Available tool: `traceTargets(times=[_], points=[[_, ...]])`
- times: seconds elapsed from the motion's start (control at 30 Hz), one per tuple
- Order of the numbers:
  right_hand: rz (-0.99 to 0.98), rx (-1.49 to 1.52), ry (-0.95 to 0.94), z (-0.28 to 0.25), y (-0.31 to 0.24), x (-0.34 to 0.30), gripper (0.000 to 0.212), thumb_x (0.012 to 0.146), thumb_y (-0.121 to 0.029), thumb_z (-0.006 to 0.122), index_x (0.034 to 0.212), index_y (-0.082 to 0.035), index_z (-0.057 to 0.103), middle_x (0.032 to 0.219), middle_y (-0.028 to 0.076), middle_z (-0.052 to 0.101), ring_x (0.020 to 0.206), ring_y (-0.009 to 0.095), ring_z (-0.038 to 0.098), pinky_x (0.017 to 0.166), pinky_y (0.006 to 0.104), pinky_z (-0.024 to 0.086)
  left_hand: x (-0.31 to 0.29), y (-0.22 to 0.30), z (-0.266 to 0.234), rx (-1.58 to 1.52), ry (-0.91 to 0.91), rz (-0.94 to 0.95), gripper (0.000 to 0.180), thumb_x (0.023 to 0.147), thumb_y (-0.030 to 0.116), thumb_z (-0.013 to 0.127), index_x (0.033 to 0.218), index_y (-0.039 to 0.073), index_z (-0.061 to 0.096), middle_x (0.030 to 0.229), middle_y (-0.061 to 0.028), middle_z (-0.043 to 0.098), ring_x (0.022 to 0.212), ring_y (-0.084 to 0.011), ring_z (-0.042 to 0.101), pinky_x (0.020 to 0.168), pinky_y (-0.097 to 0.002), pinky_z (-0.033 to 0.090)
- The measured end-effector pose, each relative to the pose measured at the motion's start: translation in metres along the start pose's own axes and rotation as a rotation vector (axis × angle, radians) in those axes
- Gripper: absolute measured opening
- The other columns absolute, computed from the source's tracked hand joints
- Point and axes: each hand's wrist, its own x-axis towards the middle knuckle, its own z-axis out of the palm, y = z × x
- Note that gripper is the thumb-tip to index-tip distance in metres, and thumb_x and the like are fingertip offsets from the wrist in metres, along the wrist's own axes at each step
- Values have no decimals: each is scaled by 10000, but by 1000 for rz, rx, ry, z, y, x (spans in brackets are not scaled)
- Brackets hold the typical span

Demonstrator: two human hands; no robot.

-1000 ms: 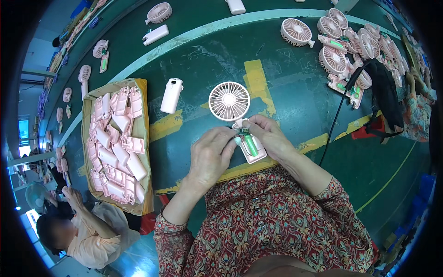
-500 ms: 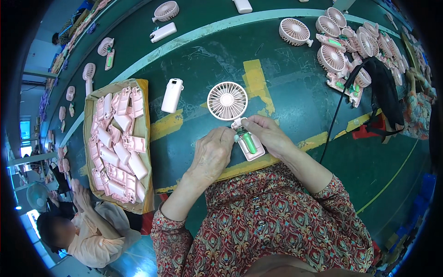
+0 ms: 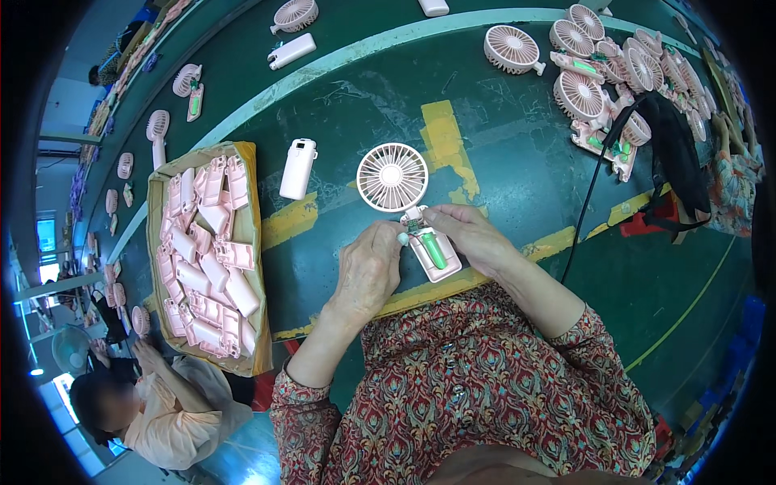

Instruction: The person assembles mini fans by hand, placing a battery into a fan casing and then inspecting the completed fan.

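A pink handheld fan (image 3: 394,176) lies on the green table (image 3: 501,153) with its round grille pointing away from me. Its handle is open, showing a green battery (image 3: 435,250) and a small circuit board. My left hand (image 3: 368,271) rests against the handle's left side, fingertips at the board. From the right, my right hand (image 3: 471,236) pinches the top of the open handle beside the battery. Both hands hold the fan's handle.
A cardboard tray (image 3: 252,267) full of pink handle shells (image 3: 207,255) sits at my left. A white handle cover (image 3: 297,168) lies near the fan. Several assembled fans (image 3: 602,69) pile at the upper right beside a black cable (image 3: 590,194). Another person (image 3: 149,400) sits lower left.
My hands have stayed on the fan's handle, with only small finger shifts at the circuit board. The fan has not moved on the table.
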Motion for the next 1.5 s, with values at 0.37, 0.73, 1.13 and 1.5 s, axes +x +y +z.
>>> traceTargets(times=[0.37,0.73,1.13,1.5], points=[[-11,12,-29,-2,2,2,314,957,-254,497,1115,9,569,938,40,624,791,61,575,676,216,479,0,2,8,0,92,-45,104,805,-35,555,887,14,516,803,-138,573,688,-326,594,572,-393,467],[-31,-27,-18,-1,0,-2,335,963,-244,480,1147,23,561,958,47,624,821,71,572,710,230,475,-3,-2,17,-152,132,-167,111,811,-18,556,914,11,525,816,-158,576,736,-352,593,618,-414,473],[-66,-98,7,2,1,-2,347,965,-256,476,1149,25,562,942,35,617,795,59,556,689,222,464,-1,-6,15,-162,103,-154,63,830,-18,558,890,0,551,787,-147,574,664,-298,587,598,-354,459],[-96,-194,-230,-8,0,-4,413,915,-125,564,1283,16,439,1067,45,599,932,75,563,813,230,470,2,-3,10,-70,105,-45,110,796,-45,569,895,-9,538,848,-159,579,767,-342,597,654,-385,481]])
